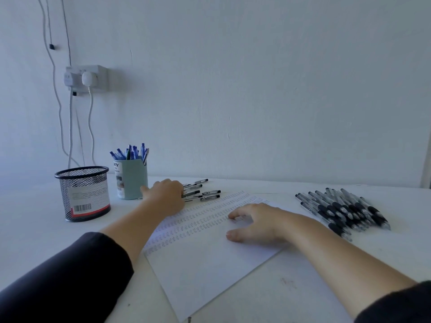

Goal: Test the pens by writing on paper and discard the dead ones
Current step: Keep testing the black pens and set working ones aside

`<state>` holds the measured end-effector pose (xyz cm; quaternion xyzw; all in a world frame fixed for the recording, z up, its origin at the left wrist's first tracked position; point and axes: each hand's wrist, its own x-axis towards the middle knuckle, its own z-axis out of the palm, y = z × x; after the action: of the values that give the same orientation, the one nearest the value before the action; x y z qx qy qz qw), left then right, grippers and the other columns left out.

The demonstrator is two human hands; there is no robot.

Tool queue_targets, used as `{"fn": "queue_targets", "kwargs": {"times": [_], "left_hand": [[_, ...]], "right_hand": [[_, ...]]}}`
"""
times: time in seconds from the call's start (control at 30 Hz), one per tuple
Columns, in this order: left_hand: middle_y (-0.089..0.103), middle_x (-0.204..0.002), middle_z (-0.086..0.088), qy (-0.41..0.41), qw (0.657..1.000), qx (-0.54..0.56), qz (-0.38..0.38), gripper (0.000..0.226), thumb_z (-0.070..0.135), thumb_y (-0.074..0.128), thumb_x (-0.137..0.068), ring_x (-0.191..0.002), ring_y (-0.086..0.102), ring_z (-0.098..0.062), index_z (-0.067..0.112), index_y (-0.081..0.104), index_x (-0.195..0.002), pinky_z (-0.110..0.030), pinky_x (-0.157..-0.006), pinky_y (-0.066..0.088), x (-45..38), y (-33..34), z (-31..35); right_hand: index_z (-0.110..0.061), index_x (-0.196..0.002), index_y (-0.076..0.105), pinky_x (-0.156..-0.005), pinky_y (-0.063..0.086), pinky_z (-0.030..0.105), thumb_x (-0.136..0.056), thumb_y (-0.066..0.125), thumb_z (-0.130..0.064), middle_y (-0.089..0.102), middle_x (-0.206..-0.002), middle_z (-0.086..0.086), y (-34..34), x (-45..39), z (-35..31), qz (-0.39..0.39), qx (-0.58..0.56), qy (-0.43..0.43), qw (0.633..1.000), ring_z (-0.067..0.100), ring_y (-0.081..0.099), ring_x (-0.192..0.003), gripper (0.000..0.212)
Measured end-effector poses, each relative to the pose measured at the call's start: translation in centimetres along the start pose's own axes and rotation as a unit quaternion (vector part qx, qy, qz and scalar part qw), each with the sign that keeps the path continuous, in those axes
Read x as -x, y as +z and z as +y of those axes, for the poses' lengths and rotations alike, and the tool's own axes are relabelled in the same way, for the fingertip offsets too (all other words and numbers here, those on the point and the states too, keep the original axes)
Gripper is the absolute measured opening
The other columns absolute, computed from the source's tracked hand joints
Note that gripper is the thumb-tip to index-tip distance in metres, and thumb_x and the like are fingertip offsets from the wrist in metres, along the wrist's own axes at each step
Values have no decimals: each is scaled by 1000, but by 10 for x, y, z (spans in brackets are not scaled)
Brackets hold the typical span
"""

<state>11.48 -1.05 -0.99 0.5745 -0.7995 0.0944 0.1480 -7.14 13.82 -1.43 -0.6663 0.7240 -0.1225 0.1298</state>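
A white paper sheet [205, 257] with several rows of small test scribbles lies in front of me on the table. My right hand [254, 221] rests on it, fingers loosely spread, holding nothing. My left hand [165, 193] reaches to a small pile of black-capped pens [205, 194] beside the teal cup. Its fingertips lie on the pens while the thumb sticks out to the left, and no pen is visibly gripped. A large heap of black-grip pens [345, 209] lies to the right of the paper.
A teal cup [133, 180] full of blue pens stands at the back left. A black mesh holder [84, 193] stands left of it. The white table [35, 229] meets the wall, where a socket with plugs and cables [87, 78] hangs.
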Motion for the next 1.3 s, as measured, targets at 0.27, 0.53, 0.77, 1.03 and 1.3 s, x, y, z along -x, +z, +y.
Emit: {"fn": "queue_targets", "kwargs": {"times": [0.27,0.53,0.77,1.03,1.3], "left_hand": [[64,-95,-1,18,998,-4,57,18,3,47,-89,-83,54,-19,17,58,-94,-32,-76,33,-1,2,-1],[48,-91,-5,76,968,148,189,12,17,36,-102,-73,56,-25,17,46,-108,-37,-77,46,10,-9,11],[46,-87,6,56,970,65,227,41,62,56,-79,-84,44,-16,23,45,-88,-34,-83,24,27,-18,31],[43,-66,9,63,970,44,231,54,75,46,-69,-73,43,-15,21,43,-72,-34,-76,21,35,-23,37],[39,-64,7,82,969,74,223,46,66,42,-65,-68,42,-16,20,40,-68,-33,-75,21,37,-23,36]], "right_hand": [[-46,-135,43,-112,28,42,-73,61,-67,37,-149,-6,0,0,0,-1,2,10,1000,24,32,-137,68],[-43,-137,41,-113,26,39,-75,63,-63,36,-149,-5,-4,8,-3,10,4,20,1000,24,31,-137,69],[-46,-138,38,-110,24,36,-80,61,-60,28,-150,5,-10,17,-2,6,1,62,998,30,26,-138,64],[-41,-138,41,-111,23,33,-82,60,-57,32,-150,-1,-11,18,-3,0,-5,48,999,21,27,-139,61],[-45,-134,44,-112,27,37,-74,64,-62,34,-148,-3,-9,11,3,3,-20,50,999,21,31,-137,66]]}}
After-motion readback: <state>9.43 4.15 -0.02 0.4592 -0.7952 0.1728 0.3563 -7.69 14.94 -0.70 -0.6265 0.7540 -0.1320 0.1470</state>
